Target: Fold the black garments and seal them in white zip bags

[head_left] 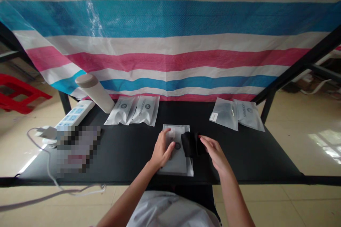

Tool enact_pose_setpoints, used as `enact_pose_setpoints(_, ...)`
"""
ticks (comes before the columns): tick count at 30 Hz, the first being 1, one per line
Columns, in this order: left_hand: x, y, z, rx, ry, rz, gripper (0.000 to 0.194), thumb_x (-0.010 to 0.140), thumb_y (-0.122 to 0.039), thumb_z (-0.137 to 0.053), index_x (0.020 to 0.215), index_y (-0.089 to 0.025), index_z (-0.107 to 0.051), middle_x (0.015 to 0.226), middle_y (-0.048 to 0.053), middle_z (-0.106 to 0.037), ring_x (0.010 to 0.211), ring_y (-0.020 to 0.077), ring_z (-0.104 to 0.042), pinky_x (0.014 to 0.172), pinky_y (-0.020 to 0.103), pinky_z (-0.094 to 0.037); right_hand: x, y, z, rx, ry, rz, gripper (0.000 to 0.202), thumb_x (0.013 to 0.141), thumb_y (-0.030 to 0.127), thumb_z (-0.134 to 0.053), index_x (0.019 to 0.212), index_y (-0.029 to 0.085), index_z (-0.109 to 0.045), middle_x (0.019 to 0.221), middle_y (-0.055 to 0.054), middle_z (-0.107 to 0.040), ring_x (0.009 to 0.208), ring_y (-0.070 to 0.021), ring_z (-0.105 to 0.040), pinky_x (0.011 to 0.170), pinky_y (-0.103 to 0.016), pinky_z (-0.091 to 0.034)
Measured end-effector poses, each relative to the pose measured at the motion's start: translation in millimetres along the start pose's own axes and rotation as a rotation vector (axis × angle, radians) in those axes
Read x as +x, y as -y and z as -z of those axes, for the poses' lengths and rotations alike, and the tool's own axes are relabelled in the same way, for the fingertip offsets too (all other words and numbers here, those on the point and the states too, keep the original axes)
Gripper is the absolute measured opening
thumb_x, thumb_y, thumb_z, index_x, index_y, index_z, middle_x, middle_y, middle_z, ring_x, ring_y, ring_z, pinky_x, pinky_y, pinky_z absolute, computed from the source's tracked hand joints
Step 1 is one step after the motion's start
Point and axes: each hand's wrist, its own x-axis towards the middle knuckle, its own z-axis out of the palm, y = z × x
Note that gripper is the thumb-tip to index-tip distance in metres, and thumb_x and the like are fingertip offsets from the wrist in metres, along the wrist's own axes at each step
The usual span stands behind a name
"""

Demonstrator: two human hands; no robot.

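A frosted plastic bag (174, 166) with a round printed logo lies flat near the table's front edge. My left hand (160, 149) rests on its left part, thumb and fingers spread apart. Across the bag's right edge lies a folded black cloth (188, 144), its exact kind unclear. My right hand (215, 150) is at the cloth's right end, its fingertips closed on the edge there. The thumb of that hand is mostly hidden.
Two filled printed bags (146, 110) lie at the back left beside a leaning pale bottle (96, 92). Two more bags (225, 112) lie at the back right. A power strip (76, 115), cable (49, 163) and blurred-out item (78, 149) occupy the left. Striped sheeting (165, 60) hangs behind.
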Motion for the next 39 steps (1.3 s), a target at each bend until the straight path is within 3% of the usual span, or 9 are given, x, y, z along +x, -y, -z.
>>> enact_pose_setpoints(5, -8, 10, 19.3, -0.1, -0.126, -0.01, 0.069, 0.079, -0.041, -0.067, 0.133, -0.018, -0.032, 0.137, 0.017, -0.037, 0.13, 0.0318, -0.043, 0.104, 0.048, -0.042, 6, -8, -5, 0.022, 0.017, -0.001, 0.045, 0.073, 0.05, -0.073, 0.103, 0.017, -0.074, 0.11, -0.011, -0.073, 0.111, -0.0299, -0.064, 0.099, -0.043, -0.047)
enact_pose_setpoints(10, -9, 15, 28.0, -0.076, -0.228, 0.127, 0.028, 0.075, -0.022, -0.06, 0.097, -0.02, -0.043, 0.117, 0.011, -0.05, 0.105, 0.0239, -0.058, 0.088, 0.039, -0.05, 12, -24, 6, -0.066, -0.009, 0.062, 0.041, 0.071, 0.044, -0.073, 0.1, 0.015, -0.075, 0.106, -0.013, -0.074, 0.105, -0.0311, -0.067, 0.097, -0.047, -0.048)
enact_pose_setpoints(13, -6, 19, 28.5, -0.03, -0.212, 0.163, 0.009, 0.073, -0.014, -0.054, 0.079, -0.019, -0.049, 0.116, 0.01, -0.054, 0.107, 0.0245, -0.057, 0.091, 0.04, -0.049, 15, -34, 6, -0.12, -0.002, 0.08, 0.041, 0.065, 0.039, -0.078, 0.098, 0.014, -0.074, 0.103, -0.014, -0.074, 0.097, -0.0314, -0.069, 0.092, -0.046, -0.051)
enact_pose_setpoints(17, -5, 24, 24.9, 0.029, -0.138, 0.164, 0.025, 0.084, -0.017, -0.05, 0.106, -0.018, -0.062, 0.133, 0.011, -0.05, 0.117, 0.0246, -0.054, 0.101, 0.042, -0.045, 15, -39, 5, -0.141, 0.0, 0.058, 0.044, 0.069, 0.04, -0.073, 0.103, 0.012, -0.072, 0.1, -0.014, -0.074, 0.09, -0.0301, -0.069, 0.081, -0.043, -0.056)
enact_pose_setpoints(21, -6, 27, 19.8, 0.198, -0.116, 0.122, 0.042, 0.089, -0.03, -0.054, 0.129, -0.02, -0.055, 0.136, 0.011, -0.049, 0.123, 0.0279, -0.048, 0.106, 0.049, -0.041, 12, -37, 9, -0.15, 0.01, 0.033, 0.047, 0.074, 0.047, -0.066, 0.106, 0.012, -0.07, 0.098, -0.013, -0.074, 0.083, -0.0291, -0.069, 0.062, -0.036, -0.057)
enact_pose_setpoints(24, -6, 28, 17.7, 0.279, -0.094, 0.116, 0.043, 0.089, -0.033, -0.054, 0.129, -0.018, -0.057, 0.134, 0.013, -0.049, 0.122, 0.0298, -0.046, 0.105, 0.05, -0.042, 9, -35, 13, -0.157, 0.024, 0.002, 0.053, 0.08, 0.054, -0.058, 0.11, 0.013, -0.069, 0.1, -0.012, -0.072, 0.078, -0.0272, -0.069, 0.05, -0.031, -0.055)
enact_pose_setpoints(29, -5, 28, 16.2, 0.346, -0.053, 0.128, 0.046, 0.087, -0.032, -0.054, 0.129, -0.015, -0.057, 0.135, 0.014, -0.046, 0.125, 0.0317, -0.041, 0.106, 0.05, -0.04, 8, -38, 16, -0.204, 0.03, 0.012, 0.056, 0.08, 0.057, -0.058, 0.114, 0.013, -0.066, 0.111, -0.013, -0.068, 0.082, -0.0267, -0.068, 0.049, -0.03, -0.057)
enact_pose_setpoints(35, 0, 25, 14.8, 0.401, 0.029, 0.078, 0.08, 0.073, -0.032, -0.064, 0.145, -0.01, -0.036, 0.139, 0.019, -0.039, 0.125, 0.037, -0.038, 0.106, 0.056, -0.037, 11, -39, 12, -0.24, -0.041, -0.006, 0.064, 0.086, 0.058, -0.049, 0.132, 0.014, -0.056, 0.094, -0.009, -0.071, 0.057, -0.0169, -0.062, 0.041, -0.026, -0.054)
enact_pose_setpoints(39, 1, 22, 18.6, 0.363, -0.016, 0.074, 0.054, 0.079, -0.028, -0.06, 0.131, -0.016, -0.054, 0.137, 0.015, -0.042, 0.124, 0.0327, -0.041, 0.105, 0.051, -0.039, 8, -38, 12, -0.262, -0.008, 0.038, 0.06, 0.084, 0.057, -0.054, 0.124, 0.012, -0.063, 0.095, -0.009, -0.071, 0.063, -0.0181, -0.063, 0.045, -0.027, -0.056)
